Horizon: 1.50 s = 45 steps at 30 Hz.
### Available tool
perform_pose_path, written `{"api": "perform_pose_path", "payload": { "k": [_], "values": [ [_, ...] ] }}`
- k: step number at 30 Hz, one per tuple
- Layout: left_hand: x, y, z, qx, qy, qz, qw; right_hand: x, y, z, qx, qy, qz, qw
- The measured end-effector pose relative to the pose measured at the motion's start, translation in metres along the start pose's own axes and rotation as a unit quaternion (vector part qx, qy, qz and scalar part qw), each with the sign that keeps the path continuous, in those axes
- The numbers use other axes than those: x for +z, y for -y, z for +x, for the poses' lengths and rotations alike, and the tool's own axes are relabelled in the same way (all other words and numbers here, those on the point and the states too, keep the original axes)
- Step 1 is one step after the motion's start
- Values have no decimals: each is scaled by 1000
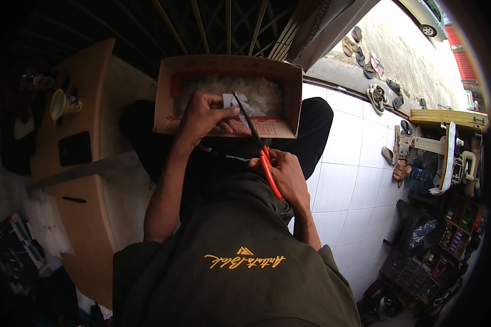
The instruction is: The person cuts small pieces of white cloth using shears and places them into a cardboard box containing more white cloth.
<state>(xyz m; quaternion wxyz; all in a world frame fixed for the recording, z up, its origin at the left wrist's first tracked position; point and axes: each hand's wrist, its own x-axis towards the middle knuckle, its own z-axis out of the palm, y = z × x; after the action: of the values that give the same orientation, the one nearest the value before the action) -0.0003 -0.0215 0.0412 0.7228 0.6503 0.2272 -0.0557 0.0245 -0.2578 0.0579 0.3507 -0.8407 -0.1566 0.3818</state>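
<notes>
A cardboard box (229, 63) with red printing rests across my thighs, holding a heap of whitish, fluffy-looking scraps (267, 91). Over its near side, my left hand (204, 114) is closed on a small white piece (231, 102), paper or cloth; I cannot tell which. Red-handled scissors (266, 163) are in my right hand (288, 174), just outside the box's near right corner. Their dark blades reach up and left to the white piece, overlapping it in view. Whether the blades touch it is unclear. Part of the right hand's fingers is hidden behind the handles.
To my left stands a wooden table (87, 218) with a dark flat object (75, 149), a yellow cup (58, 104) and a pen (74, 200). Sandals (376, 98) lie beyond the white tiled floor (343, 185). A sewing machine (450, 158) stands at right; a folding gate (213, 27) is ahead.
</notes>
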Motion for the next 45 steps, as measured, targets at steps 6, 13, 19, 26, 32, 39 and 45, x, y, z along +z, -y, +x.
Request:
{"api": "perform_pose_path", "payload": {
  "k": [6, 13, 19, 26, 32, 39, 45],
  "values": [
    [-2, 1, 4, -4, 0, -18, 1000, 11, -15, 3, -1, 8, 123, 992],
    [5, 6, 5, 21, -77, -109, 991, 19, -28, -18, -16, 60, 168, 984],
    [13, 14, 3, 58, -85, -138, 985, 26, -27, -25, -61, 81, 121, 988],
    [15, 8, -6, 35, -57, 34, 997, 22, -15, -10, -24, 69, 53, 996],
    [-10, 0, 2, -16, 60, 156, 986, -2, -4, -8, -1, 71, -15, 997],
    [-21, -16, 12, -69, 173, 88, 978, -14, -3, -10, -14, 54, -76, 996],
    [-21, -21, 20, -96, 150, 134, 975, -20, 4, -11, -10, 34, -105, 994]
  ]
}}
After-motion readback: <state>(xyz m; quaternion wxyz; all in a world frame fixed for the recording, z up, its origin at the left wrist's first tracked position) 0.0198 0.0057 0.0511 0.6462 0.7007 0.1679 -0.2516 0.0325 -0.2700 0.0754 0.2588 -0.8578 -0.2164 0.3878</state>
